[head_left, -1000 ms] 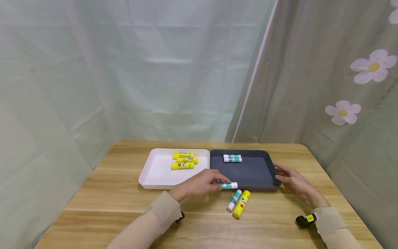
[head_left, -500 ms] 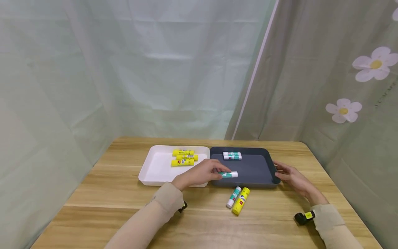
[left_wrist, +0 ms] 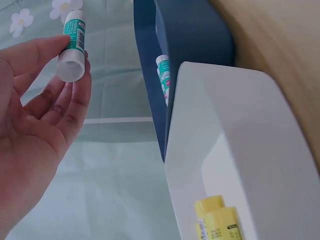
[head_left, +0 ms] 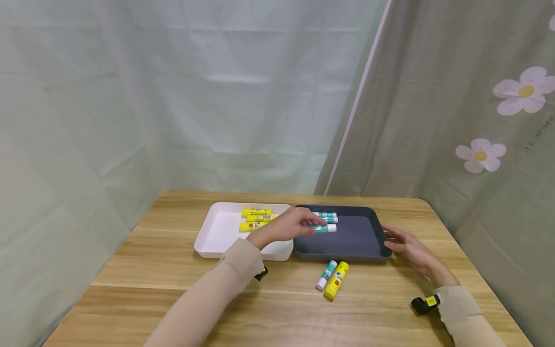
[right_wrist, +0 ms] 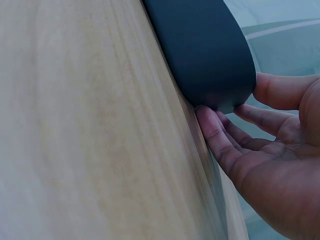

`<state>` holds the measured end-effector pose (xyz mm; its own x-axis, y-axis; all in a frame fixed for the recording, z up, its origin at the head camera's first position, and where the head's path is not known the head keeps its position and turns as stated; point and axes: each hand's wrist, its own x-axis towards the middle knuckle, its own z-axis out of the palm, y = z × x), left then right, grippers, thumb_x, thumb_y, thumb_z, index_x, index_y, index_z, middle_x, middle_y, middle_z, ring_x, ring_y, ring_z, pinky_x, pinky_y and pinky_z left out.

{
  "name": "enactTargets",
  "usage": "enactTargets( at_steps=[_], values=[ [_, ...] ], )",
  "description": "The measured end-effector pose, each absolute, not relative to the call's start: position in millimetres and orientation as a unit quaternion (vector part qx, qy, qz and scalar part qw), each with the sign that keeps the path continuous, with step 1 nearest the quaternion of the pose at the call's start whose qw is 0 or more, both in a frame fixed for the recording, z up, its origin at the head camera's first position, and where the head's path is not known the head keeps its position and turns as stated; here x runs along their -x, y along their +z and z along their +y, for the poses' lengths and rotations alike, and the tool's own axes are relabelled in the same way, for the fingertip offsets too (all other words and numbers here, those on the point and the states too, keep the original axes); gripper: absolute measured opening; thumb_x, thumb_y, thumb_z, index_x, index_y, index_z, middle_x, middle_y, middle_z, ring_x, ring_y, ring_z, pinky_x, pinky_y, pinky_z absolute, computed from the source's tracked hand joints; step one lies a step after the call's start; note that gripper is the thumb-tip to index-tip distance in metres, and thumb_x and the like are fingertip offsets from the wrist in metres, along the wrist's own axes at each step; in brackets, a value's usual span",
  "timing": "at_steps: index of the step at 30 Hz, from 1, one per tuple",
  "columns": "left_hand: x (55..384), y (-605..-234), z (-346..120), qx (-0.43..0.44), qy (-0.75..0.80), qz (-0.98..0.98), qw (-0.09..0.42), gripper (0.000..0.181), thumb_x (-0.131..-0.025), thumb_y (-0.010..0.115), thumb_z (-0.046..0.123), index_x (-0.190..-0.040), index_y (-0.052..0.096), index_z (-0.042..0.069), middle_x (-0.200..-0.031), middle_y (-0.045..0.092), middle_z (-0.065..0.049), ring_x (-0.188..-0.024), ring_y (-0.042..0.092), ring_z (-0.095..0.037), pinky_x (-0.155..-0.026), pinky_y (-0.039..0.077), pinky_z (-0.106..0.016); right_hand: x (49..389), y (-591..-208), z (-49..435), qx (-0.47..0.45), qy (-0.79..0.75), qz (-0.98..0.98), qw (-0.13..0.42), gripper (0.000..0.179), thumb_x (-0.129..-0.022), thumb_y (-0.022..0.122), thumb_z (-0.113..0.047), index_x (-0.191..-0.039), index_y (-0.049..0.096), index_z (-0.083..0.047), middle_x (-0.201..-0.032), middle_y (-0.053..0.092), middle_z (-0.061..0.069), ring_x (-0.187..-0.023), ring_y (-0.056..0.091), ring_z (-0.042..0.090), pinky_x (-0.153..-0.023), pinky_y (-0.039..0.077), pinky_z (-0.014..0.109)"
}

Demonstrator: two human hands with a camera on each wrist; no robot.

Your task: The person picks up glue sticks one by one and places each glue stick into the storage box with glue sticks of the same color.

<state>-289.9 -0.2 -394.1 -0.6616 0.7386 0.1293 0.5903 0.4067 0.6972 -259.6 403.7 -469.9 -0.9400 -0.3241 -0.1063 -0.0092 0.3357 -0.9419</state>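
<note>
Glue stick (head_left: 323,229) snug between left fingers (left_wrist: 76,102), farther back now; seemingly straight right fingers (right_wrist: 216,136) against tray (head_left: 347,258)

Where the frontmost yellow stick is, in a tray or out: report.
Out: the yellow stick lies on the table outside the dark tray, beside a green-and-white stick.

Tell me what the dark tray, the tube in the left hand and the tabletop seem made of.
Dark tray: probably matte plastic; its smooth wall curves round without visible grain.
Tube: likely plastic, smooth; plain white ends flank a printed green band.
Tabletop: satin wood or wood-look laminate; the streaky grain fits both.
</note>
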Motion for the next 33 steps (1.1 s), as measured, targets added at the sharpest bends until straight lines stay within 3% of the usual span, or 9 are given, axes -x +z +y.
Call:
enactTargets(
  at_steps=[12,22,33],
  values=[
    [304,-387,19,-0.408,0.353,0.835,0.106,0.033,-0.098,0.071,0.005,-0.129,0.075,0.015,-0.123,0.071,-0.001,-0.105,0.065,-0.012,-0.086,0.053,-0.024,260,-471,402,0.095,-0.561,0.81,0.143,0.07,-0.108,0.057,-0.016,-0.164,0.019,0.003,-0.154,0.032,0.037,-0.136,0.042,0.039,-0.092,0.047,0.018],
    [317,-382,29,-0.405,0.33,0.843,0.131,0.035,-0.1,0.068,0.005,-0.134,0.072,0.015,-0.125,0.071,-0.002,-0.105,0.065,-0.012,-0.086,0.053,-0.023,260,-470,403,0.101,-0.564,0.808,0.139,0.071,-0.107,0.057,-0.015,-0.164,0.018,0.003,-0.153,0.031,0.037,-0.127,0.049,0.022,-0.092,0.047,0.017],
    [324,-379,40,-0.415,0.321,0.842,0.125,0.031,-0.101,0.069,0.009,-0.131,0.074,0.017,-0.122,0.072,-0.002,-0.107,0.065,-0.012,-0.085,0.053,-0.022,260,-470,403,0.103,-0.565,0.806,0.14,0.071,-0.108,0.057,-0.016,-0.164,0.018,0.003,-0.153,0.031,0.038,-0.128,0.048,0.023,-0.092,0.047,0.019]
  ],
)
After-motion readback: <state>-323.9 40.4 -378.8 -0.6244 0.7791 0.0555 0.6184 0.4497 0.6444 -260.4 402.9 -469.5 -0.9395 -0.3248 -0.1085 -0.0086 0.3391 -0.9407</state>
